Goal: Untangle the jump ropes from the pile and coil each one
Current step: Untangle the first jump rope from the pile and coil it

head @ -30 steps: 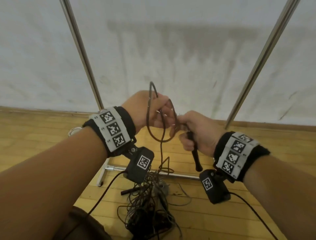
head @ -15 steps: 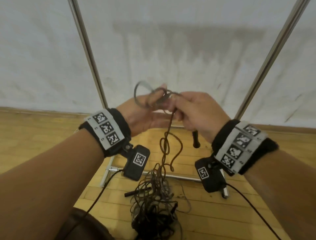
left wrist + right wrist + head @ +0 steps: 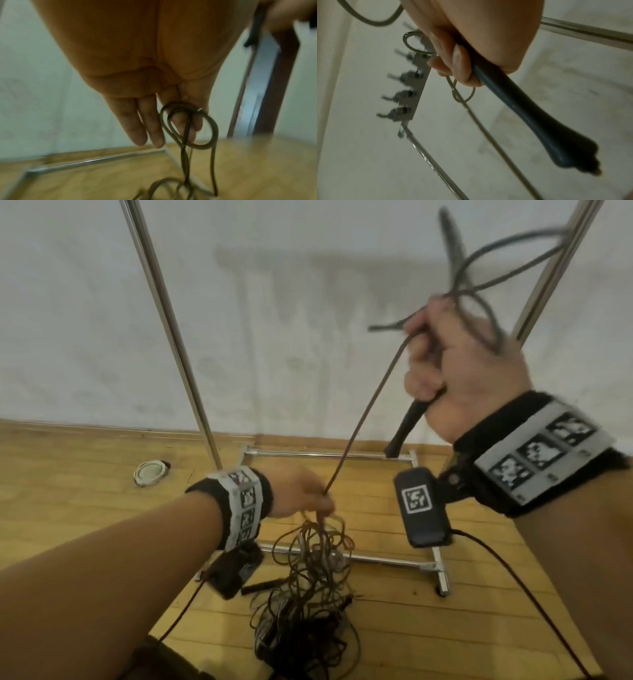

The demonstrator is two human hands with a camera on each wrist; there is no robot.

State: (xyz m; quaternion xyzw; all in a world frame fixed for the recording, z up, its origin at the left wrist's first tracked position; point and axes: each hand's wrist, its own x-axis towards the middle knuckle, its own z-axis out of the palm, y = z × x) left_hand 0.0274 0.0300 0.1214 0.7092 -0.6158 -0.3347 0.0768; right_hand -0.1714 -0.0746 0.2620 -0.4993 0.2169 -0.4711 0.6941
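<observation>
— Behind everything, what can't you make out?
— Plenty. The white wall (image 3: 308, 302) is stained but its marks are smeared, and the metal rack (image 3: 329, 455) is cut off at the top, so only its two slanting poles and floor bars show. On the wooden floor (image 3: 68, 491) lies a small round whitish thing (image 3: 150, 473) too blurred to name.

— And the ropes?
— The pile (image 3: 308, 594) sits on the floor inside the rack's base, a dark tangle where single ropes cannot be told apart; a black handle (image 3: 262, 589) pokes out at its left. One brown rope (image 3: 359, 422) runs taut from the pile up to the raised right hand (image 3: 469, 371).

— How do the hands stand?
— The right hand's fingers are curled tight around a black grip (image 3: 530, 115) and some rope; grey loops (image 3: 479, 285) above it are motion-blurred. The left hand (image 3: 294, 491) is low, just over the pile. From its wrist view its two outer fingers (image 3: 137, 125) hang straight, while the rest pinch a looped bit of rope (image 3: 188, 125); the thumb is hidden
</observation>
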